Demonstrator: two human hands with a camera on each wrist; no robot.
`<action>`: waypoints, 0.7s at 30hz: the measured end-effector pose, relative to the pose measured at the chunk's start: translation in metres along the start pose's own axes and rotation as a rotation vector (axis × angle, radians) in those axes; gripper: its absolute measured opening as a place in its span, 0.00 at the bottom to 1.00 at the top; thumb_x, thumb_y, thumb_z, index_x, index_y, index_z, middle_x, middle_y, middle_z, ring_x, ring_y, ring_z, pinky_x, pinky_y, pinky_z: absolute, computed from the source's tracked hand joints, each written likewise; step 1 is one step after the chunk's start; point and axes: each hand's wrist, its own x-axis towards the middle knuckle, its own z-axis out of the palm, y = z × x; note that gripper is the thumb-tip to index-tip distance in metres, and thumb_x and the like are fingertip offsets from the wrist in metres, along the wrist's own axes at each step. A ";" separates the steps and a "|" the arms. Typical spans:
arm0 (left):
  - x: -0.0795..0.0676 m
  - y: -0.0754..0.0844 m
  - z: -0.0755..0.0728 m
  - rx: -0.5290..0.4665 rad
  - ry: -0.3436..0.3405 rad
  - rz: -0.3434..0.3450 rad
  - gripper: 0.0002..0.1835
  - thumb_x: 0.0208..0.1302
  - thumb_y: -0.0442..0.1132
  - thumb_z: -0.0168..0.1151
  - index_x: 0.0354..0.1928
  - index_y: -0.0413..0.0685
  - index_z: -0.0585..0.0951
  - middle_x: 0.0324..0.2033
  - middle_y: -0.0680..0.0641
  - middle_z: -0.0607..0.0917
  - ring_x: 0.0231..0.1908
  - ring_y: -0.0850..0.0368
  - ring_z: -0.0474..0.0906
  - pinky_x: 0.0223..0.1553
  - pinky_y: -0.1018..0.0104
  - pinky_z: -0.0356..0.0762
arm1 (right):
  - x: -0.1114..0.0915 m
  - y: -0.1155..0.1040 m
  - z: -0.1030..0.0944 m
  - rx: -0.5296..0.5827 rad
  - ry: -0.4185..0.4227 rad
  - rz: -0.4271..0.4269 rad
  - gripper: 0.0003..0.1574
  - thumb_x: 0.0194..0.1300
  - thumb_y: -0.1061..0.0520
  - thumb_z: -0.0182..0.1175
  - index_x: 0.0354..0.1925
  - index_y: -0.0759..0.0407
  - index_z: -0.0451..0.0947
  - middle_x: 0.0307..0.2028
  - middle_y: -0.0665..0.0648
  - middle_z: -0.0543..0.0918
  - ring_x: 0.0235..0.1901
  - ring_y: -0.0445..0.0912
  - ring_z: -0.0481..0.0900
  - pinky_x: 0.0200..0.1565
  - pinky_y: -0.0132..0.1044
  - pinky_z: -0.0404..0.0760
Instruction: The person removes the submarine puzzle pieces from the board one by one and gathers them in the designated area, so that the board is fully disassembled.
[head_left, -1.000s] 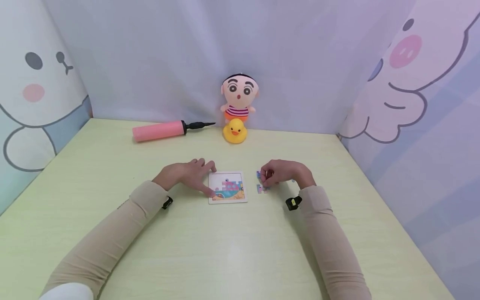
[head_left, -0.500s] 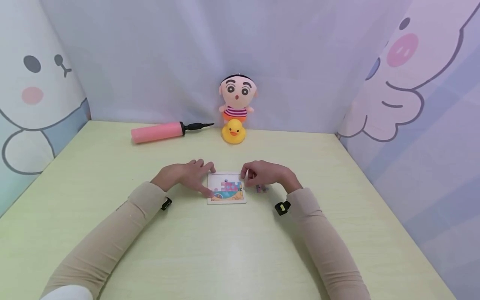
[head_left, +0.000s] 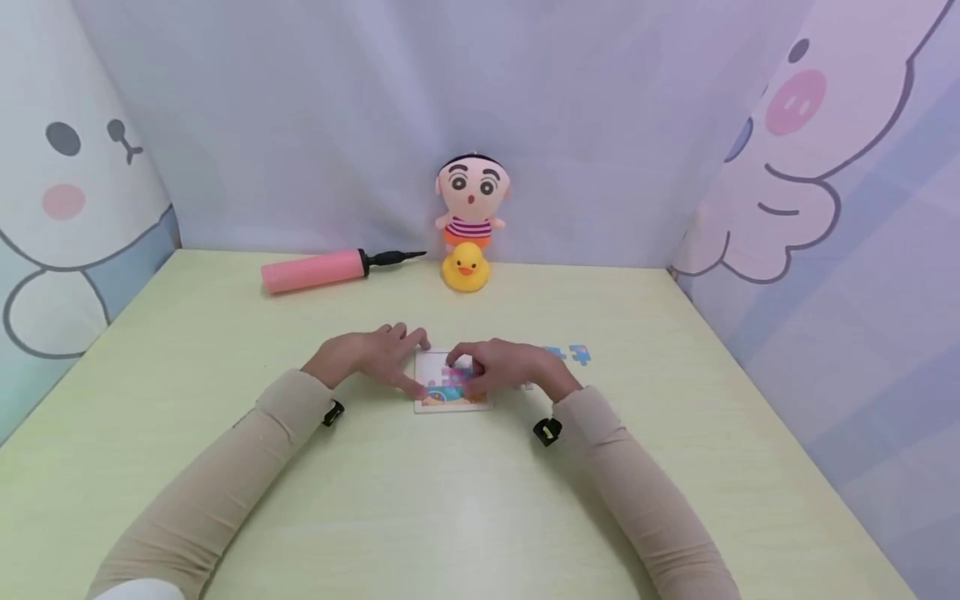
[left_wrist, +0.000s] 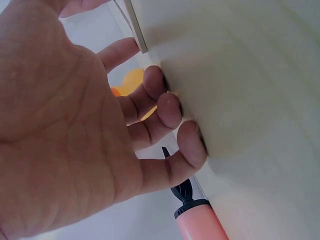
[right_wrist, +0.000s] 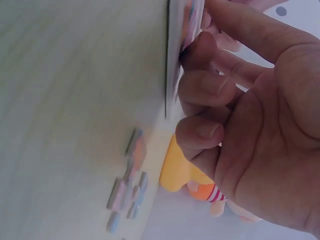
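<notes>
A white-framed jigsaw puzzle board (head_left: 452,409) lies mid-table, its lower part filled with pink, blue and sand-coloured pieces. My left hand (head_left: 381,353) rests at its left side, thumb on the lower left edge and forefinger at the top left corner. In the left wrist view the other fingers (left_wrist: 191,142) bend loosely down to the table. Over the board's right half, my right hand (head_left: 504,365) pinches a puzzle piece between thumb and forefinger; the piece is mostly hidden by the fingers. In the right wrist view its fingertips (right_wrist: 200,47) are right at the board's surface.
Several loose puzzle pieces (head_left: 580,354) lie right of the board, partly behind the right wrist. Farther back are a pink hand pump (head_left: 313,271), a yellow rubber duck (head_left: 466,268) and a plush doll (head_left: 472,192). Printed fabric walls (head_left: 315,125) enclose the table's back and sides.
My right hand has taken a puzzle piece from the loose ones and moved left with it over the board. My left hand has stayed at the board's left edge.
</notes>
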 end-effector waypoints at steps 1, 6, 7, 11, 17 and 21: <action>0.000 0.000 0.000 0.000 -0.002 -0.002 0.45 0.56 0.70 0.65 0.67 0.52 0.62 0.54 0.38 0.70 0.54 0.41 0.68 0.54 0.40 0.70 | 0.001 0.000 0.001 0.004 -0.001 -0.003 0.28 0.69 0.52 0.64 0.65 0.46 0.69 0.35 0.52 0.79 0.36 0.47 0.76 0.38 0.37 0.75; 0.002 0.001 0.002 0.007 -0.001 -0.012 0.46 0.56 0.71 0.65 0.68 0.53 0.62 0.54 0.39 0.70 0.55 0.41 0.68 0.55 0.40 0.70 | 0.004 0.001 0.005 0.031 0.000 0.018 0.29 0.68 0.53 0.66 0.63 0.46 0.67 0.36 0.53 0.79 0.36 0.47 0.75 0.38 0.38 0.75; 0.002 0.001 0.002 0.008 -0.001 -0.012 0.46 0.56 0.71 0.65 0.68 0.53 0.62 0.54 0.39 0.70 0.55 0.41 0.68 0.55 0.41 0.70 | 0.004 0.001 0.005 0.037 0.000 0.026 0.29 0.68 0.53 0.66 0.63 0.46 0.67 0.36 0.54 0.78 0.35 0.47 0.75 0.38 0.38 0.75; 0.002 0.001 0.001 0.011 0.003 -0.001 0.45 0.57 0.70 0.65 0.67 0.52 0.63 0.53 0.39 0.70 0.54 0.41 0.68 0.55 0.41 0.70 | 0.003 0.000 0.005 0.046 -0.005 0.044 0.29 0.68 0.53 0.66 0.61 0.45 0.65 0.37 0.55 0.78 0.35 0.48 0.75 0.37 0.39 0.74; 0.001 0.002 0.000 0.019 0.003 -0.002 0.45 0.57 0.70 0.65 0.67 0.52 0.62 0.53 0.39 0.70 0.54 0.41 0.68 0.55 0.41 0.70 | 0.003 0.000 0.005 0.065 -0.013 0.040 0.29 0.68 0.53 0.66 0.61 0.44 0.63 0.36 0.55 0.77 0.31 0.48 0.74 0.34 0.38 0.73; 0.001 0.002 0.000 0.016 0.000 -0.007 0.45 0.57 0.70 0.65 0.67 0.52 0.62 0.54 0.39 0.70 0.55 0.41 0.68 0.55 0.41 0.70 | 0.004 0.001 0.004 0.086 -0.007 0.020 0.30 0.68 0.53 0.66 0.60 0.44 0.61 0.33 0.55 0.77 0.28 0.48 0.72 0.32 0.37 0.71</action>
